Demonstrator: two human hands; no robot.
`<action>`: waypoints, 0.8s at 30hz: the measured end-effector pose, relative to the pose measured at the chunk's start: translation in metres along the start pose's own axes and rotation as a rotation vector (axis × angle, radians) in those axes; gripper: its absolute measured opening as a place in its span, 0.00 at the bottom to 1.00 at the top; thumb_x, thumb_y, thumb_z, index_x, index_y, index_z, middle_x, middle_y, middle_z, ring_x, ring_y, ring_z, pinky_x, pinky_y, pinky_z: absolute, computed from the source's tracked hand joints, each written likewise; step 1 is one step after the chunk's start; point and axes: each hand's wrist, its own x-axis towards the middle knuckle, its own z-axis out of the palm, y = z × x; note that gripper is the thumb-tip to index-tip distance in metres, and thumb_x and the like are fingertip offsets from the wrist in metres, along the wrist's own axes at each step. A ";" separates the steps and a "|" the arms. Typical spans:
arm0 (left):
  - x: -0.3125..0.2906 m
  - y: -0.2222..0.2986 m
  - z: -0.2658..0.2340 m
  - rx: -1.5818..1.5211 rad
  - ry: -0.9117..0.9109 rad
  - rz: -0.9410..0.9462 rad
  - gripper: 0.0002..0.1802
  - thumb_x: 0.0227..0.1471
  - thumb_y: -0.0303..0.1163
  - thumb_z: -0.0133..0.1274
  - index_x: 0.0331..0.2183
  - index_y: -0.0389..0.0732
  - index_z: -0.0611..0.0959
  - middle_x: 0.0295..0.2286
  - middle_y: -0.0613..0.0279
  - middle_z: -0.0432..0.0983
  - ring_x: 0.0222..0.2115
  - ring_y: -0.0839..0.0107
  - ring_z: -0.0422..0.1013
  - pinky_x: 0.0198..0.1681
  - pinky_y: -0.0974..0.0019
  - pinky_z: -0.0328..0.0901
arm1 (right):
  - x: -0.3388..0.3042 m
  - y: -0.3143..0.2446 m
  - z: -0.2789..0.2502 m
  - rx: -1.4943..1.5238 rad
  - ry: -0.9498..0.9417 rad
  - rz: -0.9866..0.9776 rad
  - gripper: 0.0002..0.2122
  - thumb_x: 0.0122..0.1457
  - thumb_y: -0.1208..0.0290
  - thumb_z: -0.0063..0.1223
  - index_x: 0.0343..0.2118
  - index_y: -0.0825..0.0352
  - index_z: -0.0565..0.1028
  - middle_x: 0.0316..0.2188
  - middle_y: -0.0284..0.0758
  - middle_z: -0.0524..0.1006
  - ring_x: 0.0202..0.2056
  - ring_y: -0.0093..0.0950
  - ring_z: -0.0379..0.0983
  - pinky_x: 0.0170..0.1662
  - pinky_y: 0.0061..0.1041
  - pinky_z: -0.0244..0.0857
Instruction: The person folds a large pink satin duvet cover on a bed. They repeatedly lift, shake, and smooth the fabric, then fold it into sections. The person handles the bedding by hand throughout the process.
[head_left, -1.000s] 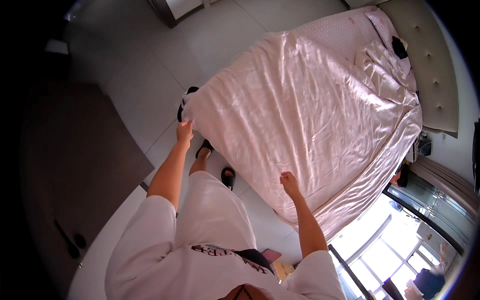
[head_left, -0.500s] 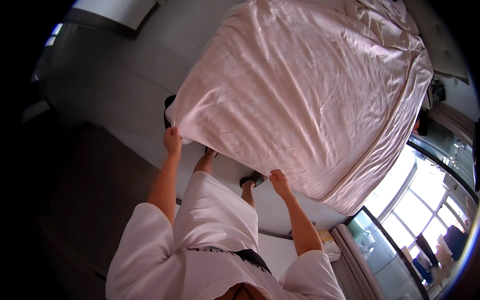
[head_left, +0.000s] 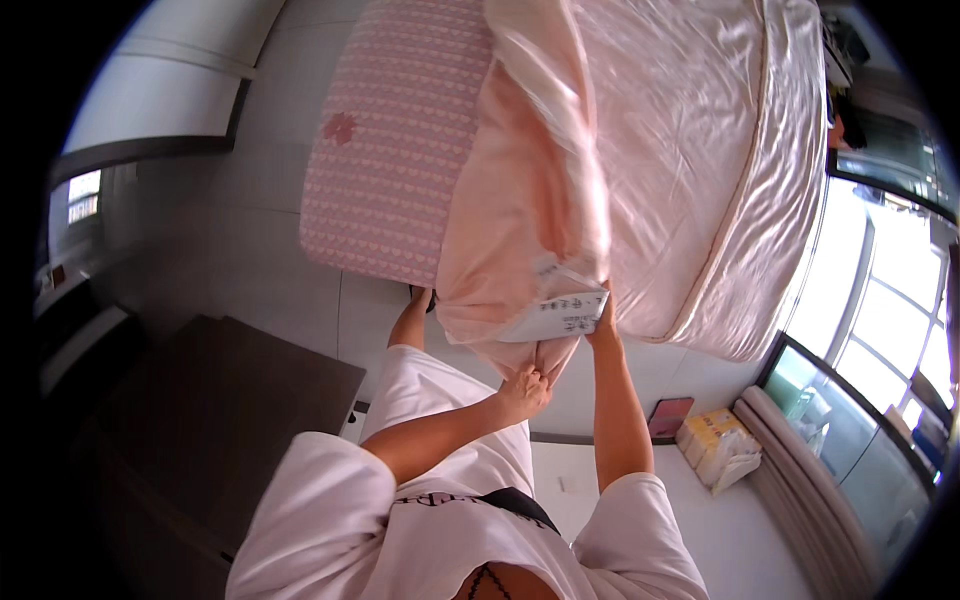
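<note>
Pink satin that half a second ago spread over the near left corner is now folded back: your quilt (head_left: 690,150) lies bunched across the bed's foot, baring the heart-patterned sheet (head_left: 390,190) and showing a white label (head_left: 560,316). Your left hand (head_left: 525,392) has its fingers curled closed on a fold; your right hand (head_left: 604,326) meets the edge beside the label, its fingers too hidden to tell how closed.

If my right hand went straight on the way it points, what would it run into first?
Most likely the pink cover's raised fold, just ahead of your right hand; depth is unclear, so they may already touch.
</note>
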 end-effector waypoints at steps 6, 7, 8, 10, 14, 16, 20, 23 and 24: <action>0.021 -0.019 0.005 -0.238 -0.189 -0.348 0.03 0.35 0.30 0.48 0.20 0.42 0.74 0.22 0.58 0.69 0.29 0.62 0.67 0.32 0.57 0.59 | 0.039 0.013 -0.115 -0.177 0.288 -0.102 0.25 0.49 0.45 0.40 0.40 0.62 0.65 0.27 0.27 0.68 0.28 0.21 0.64 0.29 0.21 0.59; 0.020 -0.035 -0.001 -0.310 0.014 -0.349 0.06 0.35 0.28 0.49 0.23 0.40 0.72 0.24 0.56 0.68 0.30 0.60 0.65 0.33 0.56 0.59 | 0.042 0.011 -0.124 -0.121 0.254 -0.124 0.28 0.45 0.45 0.46 0.41 0.66 0.64 0.26 0.29 0.66 0.28 0.21 0.62 0.31 0.20 0.58; 0.018 -0.052 -0.007 -0.380 0.218 -0.351 0.10 0.35 0.27 0.50 0.26 0.38 0.71 0.26 0.54 0.67 0.32 0.57 0.64 0.33 0.55 0.59 | 0.046 0.009 -0.126 -0.193 0.334 -0.178 0.30 0.44 0.45 0.48 0.41 0.68 0.64 0.27 0.31 0.67 0.29 0.22 0.63 0.33 0.21 0.58; 0.025 -0.081 -0.011 -0.219 0.341 -0.353 0.18 0.34 0.26 0.52 0.33 0.36 0.67 0.30 0.50 0.64 0.32 0.56 0.62 0.33 0.57 0.58 | 0.057 0.000 -0.122 -0.344 0.486 -0.282 0.33 0.41 0.46 0.52 0.42 0.72 0.62 0.30 0.35 0.67 0.32 0.25 0.64 0.36 0.23 0.58; 0.059 -0.092 -0.022 -0.327 0.375 -0.369 0.26 0.34 0.28 0.54 0.39 0.34 0.64 0.31 0.50 0.63 0.33 0.57 0.62 0.35 0.59 0.58 | 0.087 -0.012 -0.103 -0.498 0.711 -0.416 0.42 0.32 0.46 0.59 0.45 0.76 0.58 0.40 0.45 0.64 0.42 0.35 0.62 0.45 0.30 0.55; 0.080 -0.085 0.006 -0.526 0.370 -0.402 0.27 0.35 0.28 0.54 0.40 0.34 0.63 0.30 0.50 0.64 0.33 0.55 0.62 0.34 0.60 0.59 | 0.098 -0.020 -0.090 -0.603 0.754 -0.400 0.43 0.30 0.47 0.60 0.46 0.73 0.57 0.44 0.47 0.62 0.46 0.40 0.59 0.47 0.33 0.53; 0.119 -0.062 0.048 -0.984 0.356 -0.689 0.27 0.35 0.27 0.52 0.40 0.33 0.63 0.29 0.50 0.67 0.29 0.55 0.66 0.30 0.62 0.62 | 0.087 -0.022 -0.063 -0.994 0.802 -0.367 0.35 0.34 0.57 0.58 0.46 0.69 0.58 0.41 0.47 0.65 0.44 0.43 0.62 0.44 0.37 0.56; 0.129 -0.029 0.056 -0.586 0.130 -0.348 0.24 0.34 0.24 0.48 0.40 0.35 0.65 0.28 0.52 0.69 0.27 0.56 0.68 0.28 0.61 0.63 | 0.090 -0.017 -0.110 -0.788 0.560 -0.490 0.25 0.37 0.69 0.52 0.43 0.69 0.62 0.31 0.42 0.71 0.35 0.37 0.68 0.36 0.34 0.61; 0.124 -0.012 0.059 -0.477 0.075 -0.140 0.24 0.34 0.23 0.47 0.40 0.37 0.66 0.28 0.53 0.70 0.26 0.57 0.69 0.27 0.60 0.63 | 0.084 -0.017 -0.129 -0.491 0.436 -0.477 0.21 0.38 0.73 0.49 0.39 0.70 0.64 0.27 0.38 0.71 0.30 0.32 0.68 0.33 0.29 0.62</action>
